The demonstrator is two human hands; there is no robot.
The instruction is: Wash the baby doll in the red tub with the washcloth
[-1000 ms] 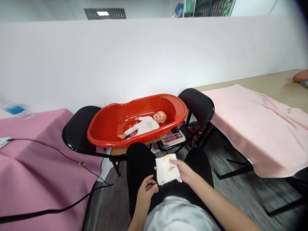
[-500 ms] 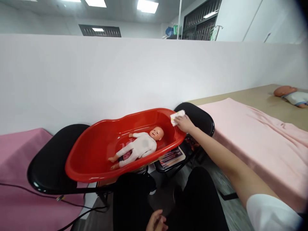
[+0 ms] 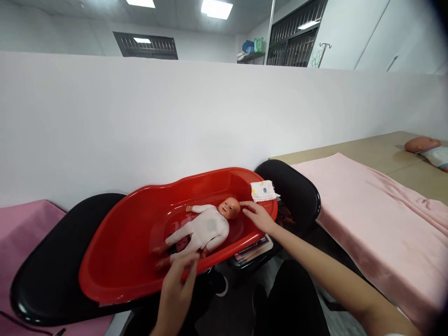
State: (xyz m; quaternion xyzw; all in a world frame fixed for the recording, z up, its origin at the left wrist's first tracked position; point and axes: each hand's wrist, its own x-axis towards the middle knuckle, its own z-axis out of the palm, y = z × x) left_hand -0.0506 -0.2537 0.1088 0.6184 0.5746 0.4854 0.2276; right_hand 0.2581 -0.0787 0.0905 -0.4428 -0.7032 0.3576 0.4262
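A baby doll (image 3: pixel 210 227) with a white cloth body lies on its back in a red baby bathtub (image 3: pixel 115 261), its head toward the right end. My right hand (image 3: pixel 259 217) reaches over the tub's right side with fingers stretched out, close by the doll's head; whether it touches is hard to tell. Over the near rim, beside the doll's legs, is my left hand (image 3: pixel 178 287), thumb and fingers apart and holding nothing. A small white printed cloth (image 3: pixel 263 191) lies folded over the tub's right rim.
Black chairs (image 3: pixel 52 266) stand under both ends of the tub. Books (image 3: pixel 254 250) lie on a black seat below. At right is a bed with a pink sheet (image 3: pixel 364 210) and another doll (image 3: pixel 425 147). A white partition (image 3: pixel 175 116) rises behind.
My right hand has let go of the cloth, now on the tub's rim, and moved down-left toward the doll's head. My left hand has come up from my lap to the tub's near side.
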